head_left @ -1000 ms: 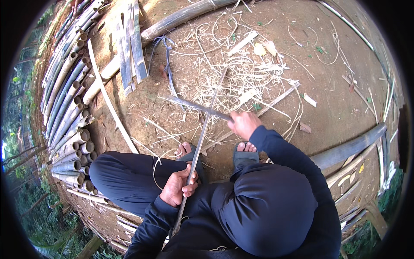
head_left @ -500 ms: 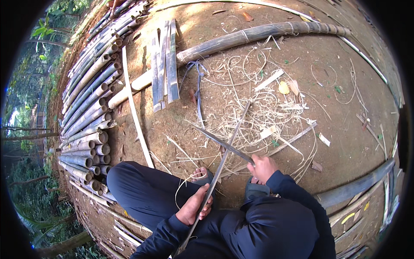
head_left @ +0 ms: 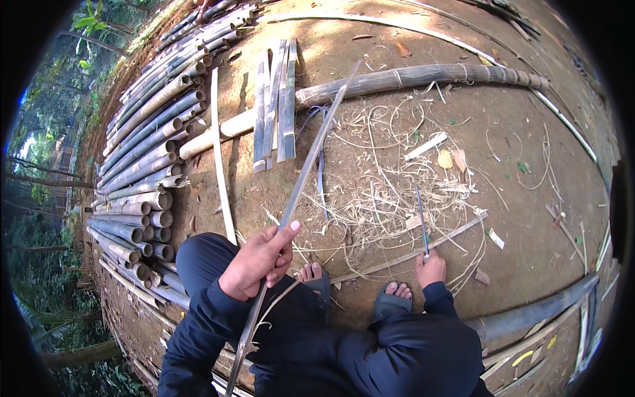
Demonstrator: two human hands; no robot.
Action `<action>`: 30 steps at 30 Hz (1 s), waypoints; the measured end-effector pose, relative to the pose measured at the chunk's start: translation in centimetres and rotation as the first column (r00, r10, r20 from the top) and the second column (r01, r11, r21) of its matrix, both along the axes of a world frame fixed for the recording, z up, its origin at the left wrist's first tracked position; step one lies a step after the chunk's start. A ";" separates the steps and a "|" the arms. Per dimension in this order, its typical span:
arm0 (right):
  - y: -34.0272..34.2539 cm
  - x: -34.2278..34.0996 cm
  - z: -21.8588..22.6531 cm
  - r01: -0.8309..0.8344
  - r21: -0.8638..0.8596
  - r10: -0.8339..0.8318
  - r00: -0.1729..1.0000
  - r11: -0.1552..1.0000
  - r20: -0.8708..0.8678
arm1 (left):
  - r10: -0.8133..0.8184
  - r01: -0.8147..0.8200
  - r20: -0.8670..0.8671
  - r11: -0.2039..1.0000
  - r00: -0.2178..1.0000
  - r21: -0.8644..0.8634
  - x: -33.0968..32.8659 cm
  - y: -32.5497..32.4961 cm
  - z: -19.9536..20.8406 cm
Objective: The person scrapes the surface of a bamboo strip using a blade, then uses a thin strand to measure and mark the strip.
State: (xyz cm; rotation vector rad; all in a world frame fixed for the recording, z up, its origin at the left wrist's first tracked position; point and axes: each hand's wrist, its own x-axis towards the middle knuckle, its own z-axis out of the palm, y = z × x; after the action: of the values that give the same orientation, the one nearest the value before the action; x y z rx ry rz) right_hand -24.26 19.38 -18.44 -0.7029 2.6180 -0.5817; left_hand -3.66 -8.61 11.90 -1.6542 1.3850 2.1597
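My left hand (head_left: 261,261) is closed around the middle of a long, thin bamboo strip (head_left: 311,159), which slants up and away over the ground with its lower end by my left thigh. A pale peeled shaving (head_left: 271,308) hangs near the strip below that hand. In my right hand (head_left: 431,269) is the handle of a knife (head_left: 421,215), its blade pointing away from me over the shavings. Blade and strip are apart. Beneath them, a heap of curly bamboo shavings (head_left: 377,192) covers the ground in front of my sandalled feet (head_left: 393,299).
Stacked bamboo poles (head_left: 142,178) lie along the left. A thick bamboo pole (head_left: 423,78) crosses the far ground, with several split slats (head_left: 286,99) resting over it. Another dark pole (head_left: 536,308) lies at the lower right; a pale strip (head_left: 221,165) lies left of the shavings.
The knife has come away from the strip and swung right, its blade now pointing forward. My left hand has lifted the strip and moved left. The view has shifted slightly.
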 end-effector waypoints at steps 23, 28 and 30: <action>-13.6 3.2 23.3 0.247 -0.806 0.805 0.134 0.538 0.578 | -0.424 0.106 -0.830 0.904 0.362 -0.415 -20.6 -10.6 15.3; -12.1 3.3 17.3 0.229 -0.839 0.606 0.601 0.494 0.521 | -0.422 0.229 -0.774 0.906 0.472 -0.355 -18.9 -10.9 12.9; -11.5 4.0 15.0 0.179 -0.851 0.478 0.762 0.493 0.437 | -0.408 0.158 -0.725 0.907 0.555 -0.390 -17.8 -9.3 12.9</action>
State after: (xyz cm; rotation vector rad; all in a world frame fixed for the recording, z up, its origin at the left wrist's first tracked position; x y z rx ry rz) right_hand -20.23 7.84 -3.40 -0.7975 1.4349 -1.7845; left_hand -21.48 -17.86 24.81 -0.3103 2.0568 2.6764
